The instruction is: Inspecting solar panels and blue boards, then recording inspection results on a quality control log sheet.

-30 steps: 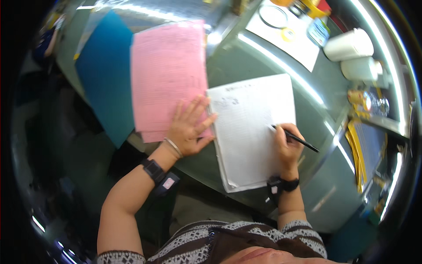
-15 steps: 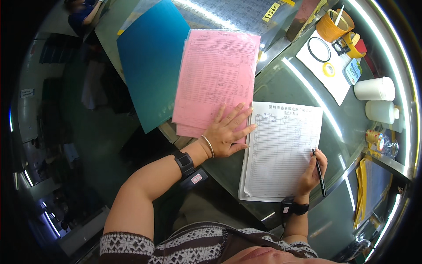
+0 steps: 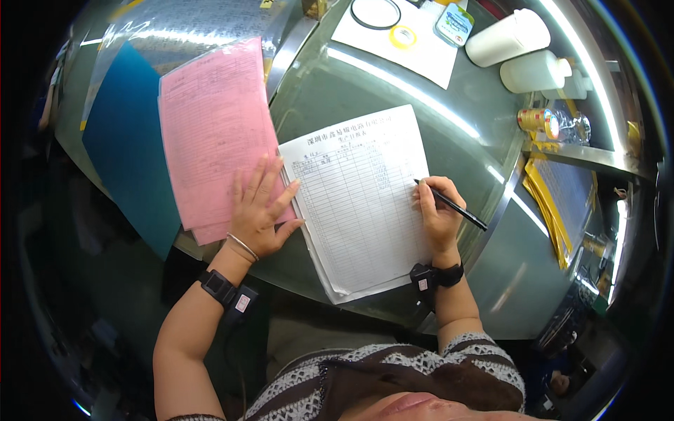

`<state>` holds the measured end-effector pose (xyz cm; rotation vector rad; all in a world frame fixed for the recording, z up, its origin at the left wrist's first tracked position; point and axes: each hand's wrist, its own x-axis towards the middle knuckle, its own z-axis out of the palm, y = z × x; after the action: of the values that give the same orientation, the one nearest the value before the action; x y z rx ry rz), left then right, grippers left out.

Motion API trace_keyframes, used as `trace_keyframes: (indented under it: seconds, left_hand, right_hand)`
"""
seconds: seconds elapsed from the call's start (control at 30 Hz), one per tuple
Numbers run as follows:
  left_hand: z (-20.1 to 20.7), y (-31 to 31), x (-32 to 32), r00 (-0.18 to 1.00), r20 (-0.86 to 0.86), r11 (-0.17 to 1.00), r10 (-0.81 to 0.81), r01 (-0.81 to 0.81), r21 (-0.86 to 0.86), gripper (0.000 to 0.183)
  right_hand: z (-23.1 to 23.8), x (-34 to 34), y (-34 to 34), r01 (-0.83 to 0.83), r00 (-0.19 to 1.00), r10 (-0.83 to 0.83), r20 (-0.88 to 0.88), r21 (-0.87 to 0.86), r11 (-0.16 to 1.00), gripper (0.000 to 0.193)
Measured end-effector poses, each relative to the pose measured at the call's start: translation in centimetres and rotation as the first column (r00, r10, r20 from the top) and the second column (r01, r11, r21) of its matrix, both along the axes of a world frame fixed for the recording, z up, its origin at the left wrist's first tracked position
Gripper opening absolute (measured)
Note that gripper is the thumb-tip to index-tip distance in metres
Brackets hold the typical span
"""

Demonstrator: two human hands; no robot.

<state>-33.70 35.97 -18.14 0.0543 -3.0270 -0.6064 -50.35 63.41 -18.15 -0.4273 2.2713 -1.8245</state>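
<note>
A stack of white printed form sheets (image 3: pixel 358 231) lies on the green tabletop in front of me, its upper rows and a right-hand column partly filled in. My right hand (image 3: pixel 442 214) pinches a black pen (image 3: pixel 460 209), its tip at the form's right side, beside the written column. Pink printed sheets in a clear sleeve (image 3: pixel 214 133) lie to the left of the form. Across their lower right corner my left hand (image 3: pixel 261 207) rests with fingers spread, its fingertips and thumb reaching the form's left edge. Beneath the pink sheets, a blue folder (image 3: pixel 130 140) sticks out leftward.
At the back, white paper (image 3: pixel 428 59) carries a black ring (image 3: pixel 375 12), a yellow tape roll (image 3: pixel 403 36) and a small tin (image 3: pixel 455 24). A white jar (image 3: pixel 507 38), a translucent bottle (image 3: pixel 535 71) and tape rolls (image 3: pixel 538 123) stand right. Yellow-edged sheets (image 3: pixel 551 210) lie beyond the table's right edge.
The view has turned, so the papers sit further left in it. My right hand has moved up the form's right side, and the pen now points inward. My left hand stays on the pink sheets.
</note>
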Motion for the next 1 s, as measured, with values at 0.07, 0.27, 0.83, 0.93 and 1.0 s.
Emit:
trace_keyframes:
  seconds: [0.07,0.27,0.83,0.93,1.0]
  left_hand:
    - [-0.3,0.1,-0.2,1.000,-0.011,1.000,-0.014,0.014,0.003,0.056]
    - [-0.3,-0.1,0.2,1.000,-0.013,0.999,-0.027,0.027,-0.019,0.055]
    - [-1.1,-0.3,0.1,0.999,-0.040,0.999,0.006,-0.004,0.050,0.057]
    - [-1.0,-0.5,0.5,1.000,0.001,0.999,0.029,-0.029,0.043,0.055]
    - [-1.0,-0.5,0.7,1.000,-0.022,0.993,0.011,-0.008,0.121,0.054]
  right_hand:
    - [0.4,-0.3,0.2,-0.008,1.000,0.008,-0.003,0.047,0.999,0.005]
    - [0.4,-0.1,0.0,-0.033,0.999,0.033,0.003,0.086,0.996,0.005]
    - [0.2,0.1,-0.3,0.055,0.998,-0.049,-0.043,0.159,0.986,0.004]
    - [0.2,0.9,-0.6,0.038,0.999,-0.034,-0.035,0.130,0.991,0.005]
    - [-0.1,1.1,-0.5,0.029,0.999,-0.025,-0.032,0.142,0.989,0.003]
